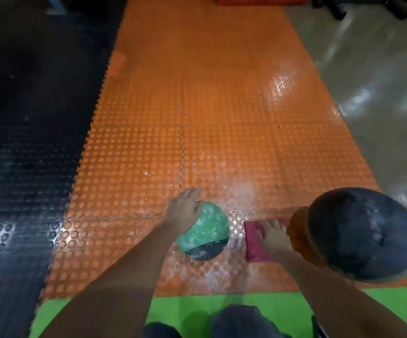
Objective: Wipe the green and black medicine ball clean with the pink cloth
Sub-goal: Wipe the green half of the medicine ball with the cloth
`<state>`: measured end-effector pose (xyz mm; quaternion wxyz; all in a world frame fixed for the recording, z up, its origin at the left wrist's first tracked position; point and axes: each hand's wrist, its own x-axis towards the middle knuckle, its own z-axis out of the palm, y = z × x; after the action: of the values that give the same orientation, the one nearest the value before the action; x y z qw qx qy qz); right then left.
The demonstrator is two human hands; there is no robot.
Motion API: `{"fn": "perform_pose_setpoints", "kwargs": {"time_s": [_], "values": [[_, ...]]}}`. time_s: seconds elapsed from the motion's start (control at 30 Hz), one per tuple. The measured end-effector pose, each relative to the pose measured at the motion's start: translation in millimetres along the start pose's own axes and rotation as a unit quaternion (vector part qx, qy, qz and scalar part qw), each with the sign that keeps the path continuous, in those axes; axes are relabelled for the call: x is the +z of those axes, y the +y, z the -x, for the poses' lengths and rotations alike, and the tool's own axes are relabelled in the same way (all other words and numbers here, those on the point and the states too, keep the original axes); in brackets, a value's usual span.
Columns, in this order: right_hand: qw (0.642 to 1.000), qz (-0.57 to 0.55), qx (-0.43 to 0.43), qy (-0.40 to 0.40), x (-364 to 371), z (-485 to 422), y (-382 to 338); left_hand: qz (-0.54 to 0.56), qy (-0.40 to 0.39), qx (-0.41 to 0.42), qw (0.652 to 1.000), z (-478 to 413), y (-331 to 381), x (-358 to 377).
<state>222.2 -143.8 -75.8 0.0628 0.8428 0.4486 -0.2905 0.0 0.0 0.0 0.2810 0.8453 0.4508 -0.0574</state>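
Head view. The green and black medicine ball [206,232] sits on the orange studded floor mat [197,118], green half uppermost and black half below; its green surface is mottled with pale smears. The left hand [185,211] rests on the ball's upper left side, fingers extended and loosely spread over the curve, not curled round it. Just right of the ball, and apart from it, the pink cloth [252,240] lies flat on the mat. The right hand [274,236] lies on the cloth, fingers straight and spread, pressing rather than pinching. A larger black and orange ball [363,232] stands at the right, beside the cloth. A black studded mat [26,142] borders the left, grey floor [380,81] the right, and a green mat [283,306] the near edge.
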Motion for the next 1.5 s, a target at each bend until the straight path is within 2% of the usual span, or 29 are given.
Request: {"fn": "perform_pose_setpoints", "kwargs": {"time_s": [0.13,0.23,0.33,0.53,0.6,0.67,0.73,0.83,0.9,1.03,1.1,1.2,1.3,1.33,1.4,1.5], "values": [[0.998,0.019,0.028,-0.046,73,-54,27,0.046,0.022,-0.016,0.999,-30,-27,61],[0.999,-0.007,0.052,-0.003,105,-86,31,0.054,0.072,0.004,0.996,-54,-36,91],[0.997,-0.035,0.072,0.023,126,-103,29,0.068,0.06,-0.014,0.996,-71,-43,116],[0.995,0.018,0.031,0.097,149,-118,48,0.083,0.092,-0.06,0.99,-70,-39,123],[0.992,-0.012,0.02,0.12,156,-123,51,0.083,0.097,-0.059,0.99,-67,-38,121],[0.984,-0.089,0.021,0.155,159,-126,57,0.09,0.105,-0.054,0.989,-63,-38,122],[0.961,-0.184,0.004,0.205,155,-121,66,0.096,0.12,-0.053,0.987,-58,-41,124],[0.907,-0.343,0.0,0.242,135,-97,80,0.099,0.136,-0.049,0.985,-51,-47,129],[0.87,-0.439,-0.016,0.224,112,-81,86,0.113,0.161,-0.04,0.98,-43,-52,133],[0.793,-0.554,-0.068,0.244,60,-50,71,0.162,0.245,-0.011,0.956,-9,-66,156],[0.777,-0.584,-0.1,0.213,35,-39,55,0.168,0.283,0.004,0.944,13,-72,172],[0.781,-0.585,-0.144,0.165,2,-40,29,0.127,0.287,-0.006,0.949,31,-78,172],[0.801,-0.54,-0.186,0.179,-13,-47,4,0.058,0.202,-0.005,0.978,29,-86,155],[0.811,-0.521,-0.195,0.182,-11,-47,-2,0.062,0.163,-0.008,0.985,28,-87,154],[0.834,-0.487,-0.205,0.162,2,-43,-13,0.145,0.132,-0.043,0.98,32,-84,158],[0.864,-0.456,-0.185,0.106,46,-26,-19,0.2,0.194,-0.096,0.956,45,-76,171]]}}
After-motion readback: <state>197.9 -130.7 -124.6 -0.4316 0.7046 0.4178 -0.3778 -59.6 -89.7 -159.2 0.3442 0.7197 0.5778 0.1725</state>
